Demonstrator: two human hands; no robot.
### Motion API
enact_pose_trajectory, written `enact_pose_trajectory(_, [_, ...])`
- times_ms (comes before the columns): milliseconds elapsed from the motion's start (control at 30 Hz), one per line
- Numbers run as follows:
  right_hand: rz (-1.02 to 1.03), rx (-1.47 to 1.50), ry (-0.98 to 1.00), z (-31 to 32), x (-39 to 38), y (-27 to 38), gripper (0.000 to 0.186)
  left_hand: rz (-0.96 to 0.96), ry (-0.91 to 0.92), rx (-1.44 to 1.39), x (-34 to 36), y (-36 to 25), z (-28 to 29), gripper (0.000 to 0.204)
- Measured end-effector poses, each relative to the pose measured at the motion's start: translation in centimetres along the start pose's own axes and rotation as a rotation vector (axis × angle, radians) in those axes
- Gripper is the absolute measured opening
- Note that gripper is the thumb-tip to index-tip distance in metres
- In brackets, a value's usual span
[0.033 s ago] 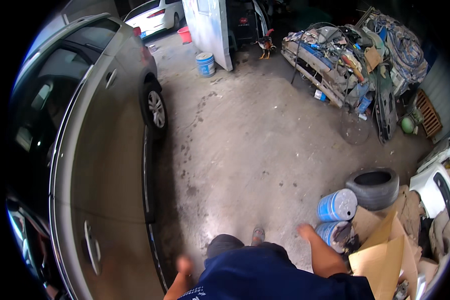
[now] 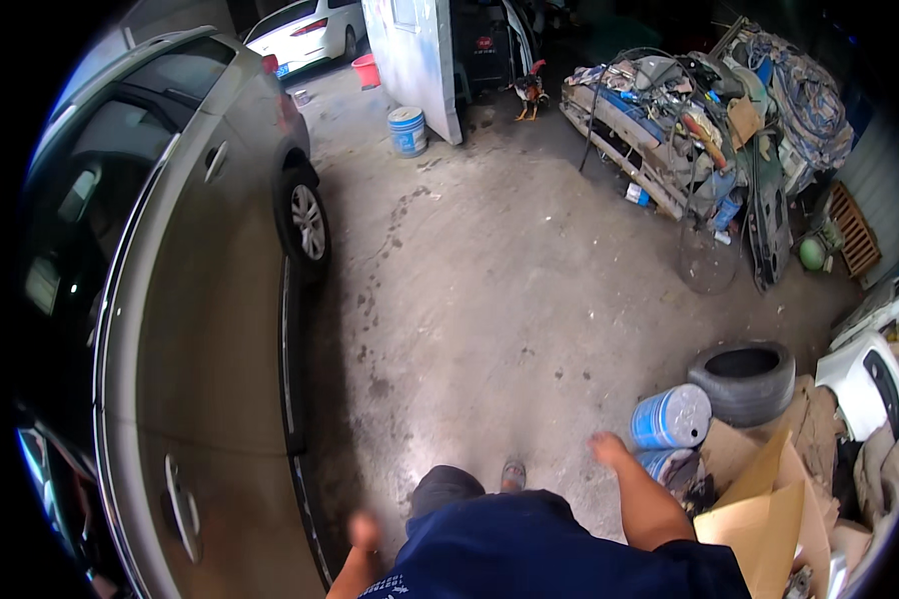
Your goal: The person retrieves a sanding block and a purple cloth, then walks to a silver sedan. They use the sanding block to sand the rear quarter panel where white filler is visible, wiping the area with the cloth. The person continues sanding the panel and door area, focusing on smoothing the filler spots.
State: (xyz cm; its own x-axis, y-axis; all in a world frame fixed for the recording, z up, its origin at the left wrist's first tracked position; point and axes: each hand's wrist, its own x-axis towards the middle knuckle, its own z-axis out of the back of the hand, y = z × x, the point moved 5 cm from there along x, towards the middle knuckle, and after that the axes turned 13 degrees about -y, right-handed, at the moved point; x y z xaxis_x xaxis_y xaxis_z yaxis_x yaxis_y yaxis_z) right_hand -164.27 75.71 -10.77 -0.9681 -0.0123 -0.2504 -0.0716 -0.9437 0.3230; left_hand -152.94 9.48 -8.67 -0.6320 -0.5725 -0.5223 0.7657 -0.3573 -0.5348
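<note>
My left hand (image 2: 364, 531) hangs low beside the gray-bronze car (image 2: 220, 359), blurred, so its fingers are unclear. My right hand (image 2: 603, 446) is held out over the concrete floor (image 2: 469, 299), fingers loosely apart with nothing in them. Just right of it are two blue-and-white drums (image 2: 669, 417), a loose black tire (image 2: 741, 379) and torn cardboard (image 2: 744, 519). Below me show my navy shirt and one gray-shod foot (image 2: 513, 475).
A scrap heap (image 2: 689, 130) with bent panels stands back right, near a rooster (image 2: 530, 92). A blue bucket (image 2: 408, 132) sits before an upright white panel (image 2: 410, 70). Behind are a red tub (image 2: 366, 72) and white car (image 2: 300, 40). Body parts (image 2: 859, 379) lean at right.
The scene has shifted slightly down in view. My right hand has risen a little and moved slightly left; my left hand is nearly where it was.
</note>
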Motion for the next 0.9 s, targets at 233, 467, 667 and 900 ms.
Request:
enact_pose_trajectory(233, [-0.408,0.497,-0.209,14.0,25.8,9.8,0.050,-0.411,-0.038,0.338,15.4,-14.4,-2.1,0.019])
enact_pose_trajectory(467, [-0.039,-0.115,0.507,4.0,31.3,12.0,0.047,-0.466,-0.098,0.228,31.4,-31.5,2.6,0.020])
enact_pose_trajectory(667, [-0.731,0.426,0.646,1.4,36.6,12.0,0.056,0.047,0.037,-0.103,50.3,-47.2,3.6,0.020])
enact_pose_trajectory(900, [-0.983,0.694,0.535,4.8,64.9,12.4,0.044,-0.908,-0.007,-0.135,66.5,-68.1,-4.1,0.025])
